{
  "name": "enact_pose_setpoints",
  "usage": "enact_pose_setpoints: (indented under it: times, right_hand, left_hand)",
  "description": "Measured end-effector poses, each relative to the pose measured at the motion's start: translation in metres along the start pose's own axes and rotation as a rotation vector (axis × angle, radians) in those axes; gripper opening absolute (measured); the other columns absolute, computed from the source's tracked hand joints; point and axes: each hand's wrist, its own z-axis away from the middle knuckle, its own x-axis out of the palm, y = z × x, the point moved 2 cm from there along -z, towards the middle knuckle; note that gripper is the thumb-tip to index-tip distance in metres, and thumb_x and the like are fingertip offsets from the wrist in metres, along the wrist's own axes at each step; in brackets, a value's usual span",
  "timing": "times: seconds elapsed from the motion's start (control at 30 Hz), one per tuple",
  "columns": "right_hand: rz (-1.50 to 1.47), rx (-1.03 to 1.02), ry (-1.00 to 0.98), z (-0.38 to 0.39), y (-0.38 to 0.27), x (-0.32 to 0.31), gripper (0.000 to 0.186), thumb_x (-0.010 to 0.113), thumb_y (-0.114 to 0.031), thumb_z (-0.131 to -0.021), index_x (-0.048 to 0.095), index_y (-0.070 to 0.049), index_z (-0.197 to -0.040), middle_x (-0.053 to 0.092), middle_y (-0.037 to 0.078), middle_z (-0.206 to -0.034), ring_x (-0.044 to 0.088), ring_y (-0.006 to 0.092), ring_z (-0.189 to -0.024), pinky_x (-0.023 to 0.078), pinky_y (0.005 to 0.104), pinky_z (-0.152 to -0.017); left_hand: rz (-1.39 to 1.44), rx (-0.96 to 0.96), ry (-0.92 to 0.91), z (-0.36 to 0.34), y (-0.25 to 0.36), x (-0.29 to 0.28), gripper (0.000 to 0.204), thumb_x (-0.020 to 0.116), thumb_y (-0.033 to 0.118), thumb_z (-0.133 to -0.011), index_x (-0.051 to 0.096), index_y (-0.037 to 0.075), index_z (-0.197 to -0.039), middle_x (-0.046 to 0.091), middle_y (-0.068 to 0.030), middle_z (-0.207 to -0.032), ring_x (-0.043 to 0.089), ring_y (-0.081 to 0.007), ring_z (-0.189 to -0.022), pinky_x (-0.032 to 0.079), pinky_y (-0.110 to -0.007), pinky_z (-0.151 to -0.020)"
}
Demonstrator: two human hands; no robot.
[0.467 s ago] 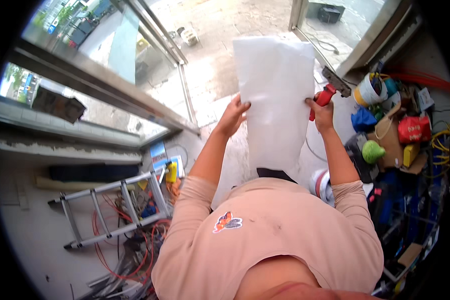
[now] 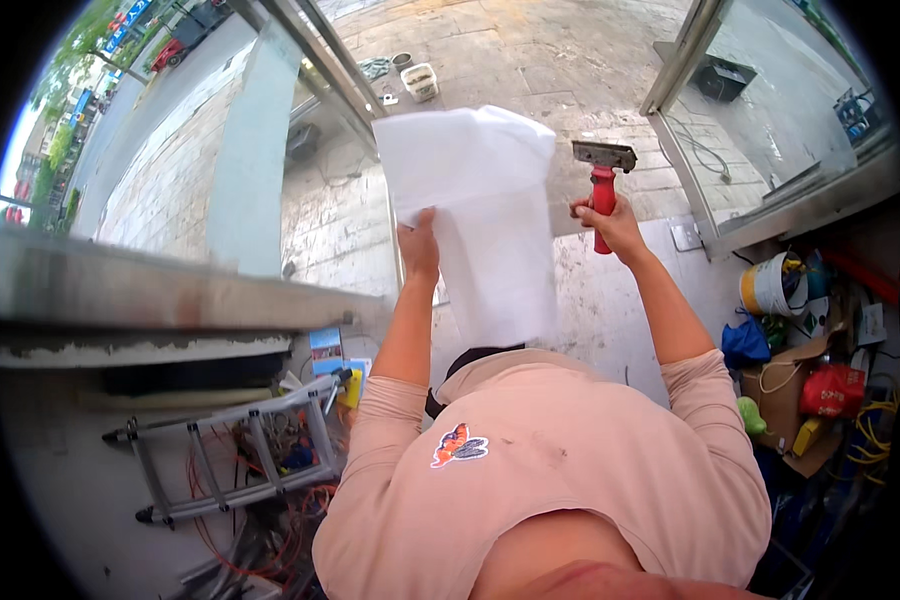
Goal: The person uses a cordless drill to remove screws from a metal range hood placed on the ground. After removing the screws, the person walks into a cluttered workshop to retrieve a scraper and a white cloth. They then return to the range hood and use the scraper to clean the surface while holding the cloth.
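A large white sheet (image 2: 485, 210), like paper or film, hangs in front of my body with its top edge slightly creased. My left hand (image 2: 420, 248) grips it by its left side, the thumb lying over the front. Apart from the sheet, to its right, my right hand (image 2: 622, 230) is closed round the red handle of a scraper (image 2: 603, 188). The scraper stands upright, its wide, worn metal head at the top.
Metal-framed glass doors stand on both sides of a doorway, with paving (image 2: 570, 60) beyond. A white bucket (image 2: 420, 83) sits outside. At left lies a ladder (image 2: 230, 425) among cables. On the right are a paint bucket (image 2: 773, 285), a cardboard box (image 2: 785, 375) and bags.
The right hand has let go of the sheet's edge and moved away to the right, with the scraper now upright. The left hand has shifted left with the sheet, and the view has turned.
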Motion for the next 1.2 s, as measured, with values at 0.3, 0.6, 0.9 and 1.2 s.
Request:
enact_pose_setpoints:
  times: [0.3, 0.6, 0.9, 1.2]
  right_hand:
    - [0.05, 0.25, -0.284, -0.265, -0.06, 0.007, 0.023, 0.074, -0.015, -0.079, 0.053, -0.006, -0.084, 0.055, 0.002, -0.067, 0.055, 0.0115, -0.055, 0.046, 0.028, -0.052]
    - [0.124, 0.374, -0.41, -0.502, -0.066, -0.016, 0.025, 0.074, -0.015, -0.075, 0.054, -0.005, -0.086, 0.056, 0.003, -0.069, 0.053, 0.0127, -0.054, 0.045, 0.028, -0.049]
    - [0.278, 0.348, -0.622, -0.706, -0.078, 0.026, 0.032, 0.076, -0.02, -0.075, 0.053, -0.004, -0.09, 0.056, 0.003, -0.072, 0.053, 0.0129, -0.054, 0.045, 0.0284, -0.049]
    - [0.242, 0.287, -0.678, -0.908, -0.047, 0.136, 0.033, 0.076, -0.022, -0.076, 0.053, -0.004, -0.091, 0.054, 0.002, -0.067, 0.053, 0.0113, -0.052, 0.044, 0.0267, -0.047]
  left_hand:
    - [-0.491, 0.295, -0.664, -0.285, 0.03, 0.207, 0.033, 0.068, 0.022, -0.083, 0.056, 0.001, -0.106, 0.05, -0.0204, -0.137, 0.05, -0.0346, -0.125, 0.04, -0.04, -0.101]
    - [-0.578, 0.286, -0.668, -0.473, -0.006, 0.335, 0.042, 0.072, 0.03, -0.082, 0.058, 0.002, -0.11, 0.064, -0.0131, -0.105, 0.062, -0.0252, -0.099, 0.048, -0.034, -0.086]
    - [-0.351, 0.071, -0.53, -0.659, -0.065, 0.338, 0.025, 0.066, 0.022, -0.089, 0.065, 0.0, -0.101, 0.063, -0.0085, -0.081, 0.058, -0.0143, -0.077, 0.047, -0.029, -0.069]
    - [-0.556, 0.349, -0.254, -0.874, -0.105, 0.29, 0.028, 0.058, 0.029, -0.094, 0.062, 0.001, -0.092, 0.059, -0.0166, -0.073, 0.059, -0.0283, -0.067, 0.045, -0.039, -0.06]
